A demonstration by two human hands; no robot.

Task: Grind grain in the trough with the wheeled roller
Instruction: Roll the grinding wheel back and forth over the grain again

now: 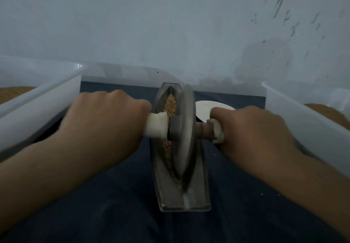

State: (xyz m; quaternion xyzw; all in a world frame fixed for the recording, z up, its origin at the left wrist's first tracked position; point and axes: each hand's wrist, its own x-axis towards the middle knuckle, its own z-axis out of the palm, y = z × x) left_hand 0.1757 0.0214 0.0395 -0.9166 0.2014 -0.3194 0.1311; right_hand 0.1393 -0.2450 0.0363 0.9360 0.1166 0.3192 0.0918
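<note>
Head view: the left hand is curled tight round the white-wrapped handle on its side of the roller. The right hand is clamped the same way on the far end of the handle, with a bare shaft showing between its thumb side and the wheel. The wheel stands on edge between the two fists, seated in the groove of the trough. The trough runs lengthwise from below the wrists to just past the knuckles.

Grain lies in the groove against the wheel's left face, just inside the left hand's thumb side, beyond and beneath the handle. The stretch of trough nearest the wrists looks bare.

A left tub sits outside the left hand and a right tub outside the right, each with brown stuff in it. A plate peeps out just beyond the right knuckles. Dark cloth lies under both forearms.

The wheel seems to lean toward the right hand, so uneven pressing could make it climb the groove wall and jump out. Grain heaped on one side may be shoved over the rim onto the cloth. Nothing visibly pins the trough, and it could skid or rock on the cloth. A long pull could run the wheel off the near end.
</note>
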